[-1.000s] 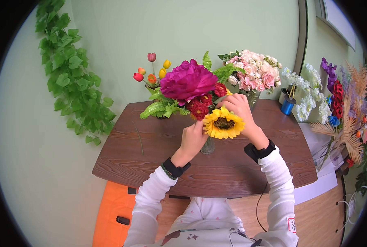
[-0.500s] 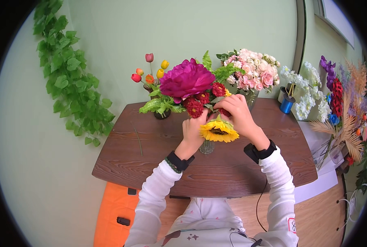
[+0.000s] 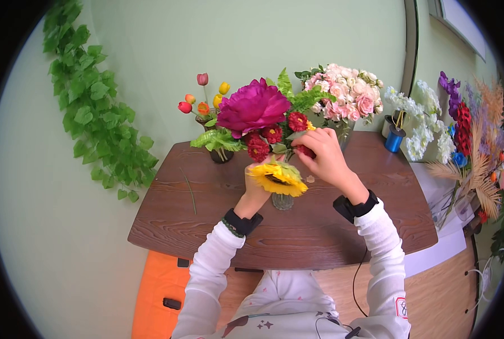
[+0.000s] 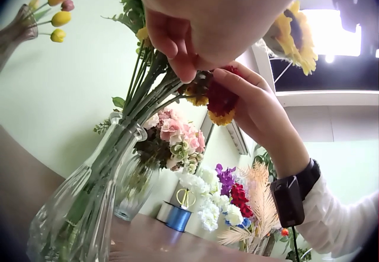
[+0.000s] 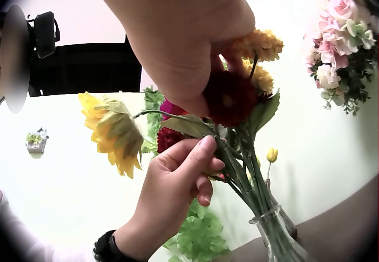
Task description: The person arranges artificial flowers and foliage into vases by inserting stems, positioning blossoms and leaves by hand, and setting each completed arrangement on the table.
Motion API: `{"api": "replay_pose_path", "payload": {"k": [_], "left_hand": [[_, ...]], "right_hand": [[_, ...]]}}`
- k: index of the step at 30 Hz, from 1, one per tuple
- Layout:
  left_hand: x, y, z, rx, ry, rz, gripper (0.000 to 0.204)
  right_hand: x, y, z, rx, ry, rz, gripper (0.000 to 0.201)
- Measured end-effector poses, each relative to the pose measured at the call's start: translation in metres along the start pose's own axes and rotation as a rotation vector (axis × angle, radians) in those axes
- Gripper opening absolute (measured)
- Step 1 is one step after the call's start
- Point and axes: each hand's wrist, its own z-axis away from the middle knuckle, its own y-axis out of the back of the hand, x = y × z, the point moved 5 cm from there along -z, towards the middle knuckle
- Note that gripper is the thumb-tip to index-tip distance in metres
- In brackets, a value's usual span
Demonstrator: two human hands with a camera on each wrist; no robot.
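A bouquet of artificial flowers stands in a clear glass vase [image 3: 283, 201], with a large magenta bloom [image 3: 253, 107] on top and small red flowers [image 3: 257, 148] below it. My left hand [image 5: 177, 182] has its fingers curled at the upper stems [image 5: 237, 176], thumb against them. A yellow sunflower [image 3: 278, 177] leans out on a bent stem and partly covers this hand in the head view. My right hand [image 3: 325, 155] pinches a dark red flower [image 4: 222, 99] between thumb and fingers, at the right side of the bunch.
Tulips [image 3: 203, 99] in a vase stand at the back left, pink roses [image 3: 350, 96] at the back right. Near the right edge is a blue ribbon spool [image 3: 394, 140], with more flowers [image 3: 463, 135] beyond. A thin green stem [image 3: 188, 191] lies on the brown table [image 3: 167, 226].
The sunflower has swung down and to the left, its face turning away from the camera. The left hand has shifted slightly left; the right hand has come onto a red flower.
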Motion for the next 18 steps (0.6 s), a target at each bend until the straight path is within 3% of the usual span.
{"api": "replay_pose_path", "payload": {"k": [1, 3, 7, 8, 10, 13, 16, 18], "left_hand": [[0.000, -0.001, -0.001, -0.004, 0.000, 0.002, 0.028], [0.007, -0.002, -0.003, 0.033, -0.169, -0.303, 0.029], [-0.002, -0.002, 0.004, -0.017, -0.208, -0.314, 0.030], [-0.003, -0.004, 0.006, -0.019, -0.208, -0.312, 0.030], [-0.016, -0.005, 0.008, -0.003, 0.044, -0.039, 0.030], [-0.011, -0.006, 0.007, -0.024, -0.092, -0.195, 0.021], [-0.019, -0.010, 0.009, -0.157, 0.034, -0.388, 0.027], [-0.015, -0.009, 0.006, -0.126, -0.065, -0.479, 0.028]], "right_hand": [[0.000, 0.000, 0.000, 0.001, -0.004, 0.001, 0.018], [-0.001, 0.001, -0.001, 0.011, 0.008, 0.005, 0.018], [-0.006, 0.002, -0.001, 0.013, 0.015, 0.010, 0.018], [-0.007, 0.002, -0.002, 0.020, 0.023, 0.010, 0.019], [-0.009, 0.002, -0.002, 0.028, 0.030, 0.011, 0.020], [-0.009, 0.002, -0.002, 0.056, 0.028, 0.003, 0.024], [-0.011, 0.004, -0.003, 0.110, 0.030, -0.004, 0.029], [-0.012, 0.006, -0.004, 0.140, 0.022, -0.024, 0.033]]}}
